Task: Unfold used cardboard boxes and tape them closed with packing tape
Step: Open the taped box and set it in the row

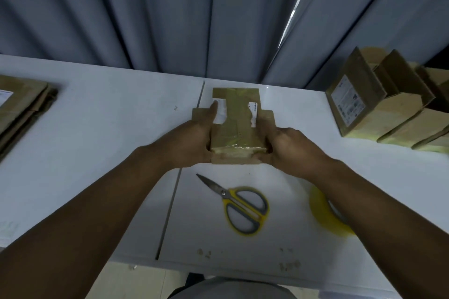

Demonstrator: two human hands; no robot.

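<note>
Forearms bare, reaching forward, converging; left hand grips box left side, thumb flat on top; right hand curled round right side.

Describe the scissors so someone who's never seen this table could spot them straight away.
On the white table, look just nearer than the small cardboard box gripped by the left hand and right hand. The scissors lie flat there, blades pointing away and left, left of the yellow tape roll. Unlike the brown cardboard around, they are metal with yellow and grey handles.
</note>
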